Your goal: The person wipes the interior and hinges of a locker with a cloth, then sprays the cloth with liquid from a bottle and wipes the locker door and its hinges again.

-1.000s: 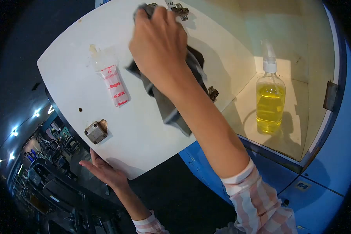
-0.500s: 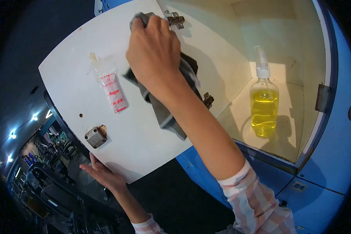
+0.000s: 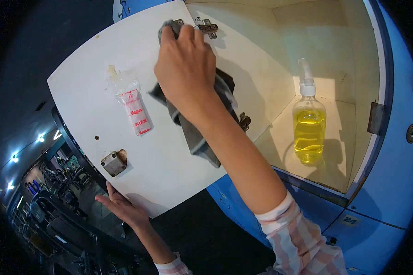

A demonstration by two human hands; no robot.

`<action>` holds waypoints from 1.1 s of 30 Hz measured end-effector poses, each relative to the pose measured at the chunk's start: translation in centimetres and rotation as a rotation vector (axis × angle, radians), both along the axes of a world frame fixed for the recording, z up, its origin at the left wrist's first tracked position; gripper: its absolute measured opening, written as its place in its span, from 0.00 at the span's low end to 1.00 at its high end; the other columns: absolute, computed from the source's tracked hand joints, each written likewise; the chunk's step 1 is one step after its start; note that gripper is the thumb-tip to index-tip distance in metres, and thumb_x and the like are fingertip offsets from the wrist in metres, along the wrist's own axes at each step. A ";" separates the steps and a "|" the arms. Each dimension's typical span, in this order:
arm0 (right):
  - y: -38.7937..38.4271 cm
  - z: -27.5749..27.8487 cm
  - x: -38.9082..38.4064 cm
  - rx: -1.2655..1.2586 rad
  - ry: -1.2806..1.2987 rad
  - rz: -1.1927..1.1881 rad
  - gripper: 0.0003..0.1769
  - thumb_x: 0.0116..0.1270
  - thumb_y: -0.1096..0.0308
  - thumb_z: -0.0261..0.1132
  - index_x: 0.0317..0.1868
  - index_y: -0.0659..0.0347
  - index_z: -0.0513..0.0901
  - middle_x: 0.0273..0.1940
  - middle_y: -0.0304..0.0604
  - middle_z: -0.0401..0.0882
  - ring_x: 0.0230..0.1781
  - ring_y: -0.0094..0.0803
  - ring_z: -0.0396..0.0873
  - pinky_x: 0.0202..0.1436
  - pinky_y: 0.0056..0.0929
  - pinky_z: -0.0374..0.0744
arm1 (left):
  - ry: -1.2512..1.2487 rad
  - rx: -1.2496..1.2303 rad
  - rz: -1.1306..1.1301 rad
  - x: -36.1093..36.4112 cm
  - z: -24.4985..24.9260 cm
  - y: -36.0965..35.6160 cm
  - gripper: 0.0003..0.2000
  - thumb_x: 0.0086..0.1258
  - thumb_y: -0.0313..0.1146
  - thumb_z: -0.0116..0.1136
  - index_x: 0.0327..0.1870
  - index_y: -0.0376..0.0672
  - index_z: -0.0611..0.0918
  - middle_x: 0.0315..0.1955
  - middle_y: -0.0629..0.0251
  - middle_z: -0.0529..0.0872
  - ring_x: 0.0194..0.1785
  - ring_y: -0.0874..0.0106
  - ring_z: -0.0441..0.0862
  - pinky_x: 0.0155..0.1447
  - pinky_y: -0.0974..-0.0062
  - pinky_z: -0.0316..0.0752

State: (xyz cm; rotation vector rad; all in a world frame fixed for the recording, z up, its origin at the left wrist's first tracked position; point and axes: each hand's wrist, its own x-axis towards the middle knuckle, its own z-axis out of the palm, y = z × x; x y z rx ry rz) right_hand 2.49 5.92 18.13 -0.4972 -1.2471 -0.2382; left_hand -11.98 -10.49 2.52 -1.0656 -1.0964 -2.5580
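A dark grey cloth (image 3: pixel 195 133) is bunched in my right hand (image 3: pixel 186 68), whose fingers press it to the white inner face of the open locker door (image 3: pixel 165 169) near the upper hinge (image 3: pixel 208 28). The cloth hangs down past my wrist. At the door's lower left edge, my left hand (image 3: pixel 124 208) supports it from below with fingers spread. A clear packet with red print (image 3: pixel 136 112) is stuck on the door, above a metal lock (image 3: pixel 114 162). Inside the locker stands a clear bottle of yellow liquid (image 3: pixel 309 133) with a white top.
The locker compartment (image 3: pixel 332 174) has cream walls and a dark-edged frame. A lower hinge (image 3: pixel 245 121) joins the door to it. Blue locker fronts surround it, one with a 24 label (image 3: pixel 350 220). Gym equipment (image 3: pixel 64 220) stands on the floor at the lower left.
My right hand and the cloth have shifted slightly right in view, still near the upper hinge. The whole scene has moved a little. My left hand remains at the door's edge.
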 end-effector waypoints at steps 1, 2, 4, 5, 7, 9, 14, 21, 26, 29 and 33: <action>0.1 0.1 0.0 -0.002 -0.001 0.004 0.14 0.52 0.75 0.54 0.41 0.66 0.74 0.35 0.51 0.71 0.40 0.44 0.72 0.43 0.38 0.73 | -0.015 0.004 0.018 0.1 0.0 -0.1 0.42 0.62 0.66 0.28 0.58 0.29 0.63 0.53 0.54 0.72 0.57 0.67 0.68 0.61 0.72 0.58; 0.1 0.1 0.0 0.003 0.011 -0.010 0.13 0.52 0.75 0.54 0.39 0.66 0.75 0.34 0.51 0.72 0.39 0.45 0.72 0.43 0.38 0.73 | -0.017 0.003 0.023 0.0 -0.1 -0.2 0.42 0.62 0.66 0.28 0.58 0.29 0.63 0.53 0.54 0.72 0.57 0.67 0.68 0.61 0.72 0.58; -0.1 -0.9 0.4 -0.047 -0.025 0.027 0.15 0.52 0.75 0.54 0.42 0.65 0.75 0.36 0.51 0.72 0.40 0.45 0.72 0.43 0.38 0.73 | 0.049 0.003 -0.067 -0.2 -0.1 -0.2 0.42 0.62 0.66 0.29 0.58 0.29 0.63 0.52 0.55 0.73 0.57 0.66 0.68 0.61 0.72 0.58; -0.3 -2.1 0.7 -0.045 -0.027 0.032 0.15 0.52 0.75 0.54 0.42 0.65 0.75 0.36 0.51 0.72 0.40 0.45 0.72 0.43 0.38 0.73 | 0.047 0.004 -0.062 -0.3 -0.1 -0.3 0.42 0.62 0.66 0.29 0.58 0.29 0.63 0.52 0.55 0.73 0.57 0.66 0.68 0.61 0.72 0.58; -0.6 -5.4 1.0 -0.066 -0.064 0.041 0.18 0.52 0.76 0.54 0.47 0.64 0.74 0.36 0.49 0.70 0.41 0.45 0.71 0.43 0.38 0.73 | 0.046 0.003 -0.129 -0.5 -0.1 -0.4 0.42 0.62 0.66 0.30 0.58 0.29 0.64 0.52 0.55 0.73 0.57 0.67 0.68 0.61 0.72 0.58; -1.6 -8.5 2.2 -0.212 -0.203 0.075 0.20 0.55 0.76 0.54 0.51 0.61 0.73 0.38 0.46 0.70 0.42 0.42 0.70 0.43 0.37 0.72 | 0.022 0.000 -0.087 0.2 0.3 -0.3 0.42 0.62 0.66 0.30 0.57 0.30 0.65 0.52 0.55 0.73 0.56 0.67 0.69 0.60 0.72 0.59; -2.7 -13.6 6.1 -0.381 -0.336 0.800 0.16 0.58 0.72 0.54 0.48 0.65 0.72 0.38 0.49 0.73 0.42 0.44 0.72 0.45 0.35 0.72 | 0.022 -0.009 -0.096 0.0 0.1 -0.5 0.40 0.63 0.65 0.30 0.57 0.32 0.66 0.51 0.56 0.74 0.56 0.68 0.68 0.60 0.72 0.58; -4.6 -17.8 10.1 -0.667 -0.198 1.386 0.11 0.62 0.70 0.56 0.44 0.65 0.71 0.38 0.41 0.74 0.41 0.23 0.71 0.46 0.22 0.69 | 0.170 0.046 0.214 1.8 1.2 0.2 0.36 0.66 0.62 0.29 0.59 0.33 0.62 0.57 0.56 0.66 0.59 0.67 0.65 0.63 0.70 0.56; -5.6 -19.9 10.5 -0.648 -0.386 1.482 0.11 0.60 0.69 0.61 0.40 0.64 0.70 0.34 0.38 0.73 0.36 0.21 0.71 0.41 0.20 0.70 | 0.395 0.036 0.617 7.6 -0.4 -0.6 0.34 0.65 0.59 0.34 0.60 0.35 0.62 0.58 0.52 0.64 0.61 0.63 0.64 0.64 0.66 0.55; -6.1 -20.2 10.5 -0.540 -0.528 1.446 0.10 0.59 0.69 0.61 0.37 0.65 0.72 0.32 0.40 0.72 0.34 0.26 0.73 0.39 0.22 0.70 | 0.717 -0.241 0.340 11.9 -2.8 -1.6 0.29 0.62 0.53 0.49 0.55 0.35 0.69 0.53 0.48 0.70 0.58 0.58 0.67 0.61 0.65 0.60; -6.2 -20.7 11.3 -0.431 -0.615 1.473 0.09 0.58 0.71 0.61 0.37 0.65 0.72 0.33 0.43 0.73 0.35 0.31 0.74 0.40 0.24 0.71 | 0.812 -0.490 0.027 15.3 -2.6 -1.6 0.24 0.50 0.30 0.65 0.49 0.34 0.74 0.48 0.47 0.74 0.50 0.59 0.74 0.52 0.69 0.69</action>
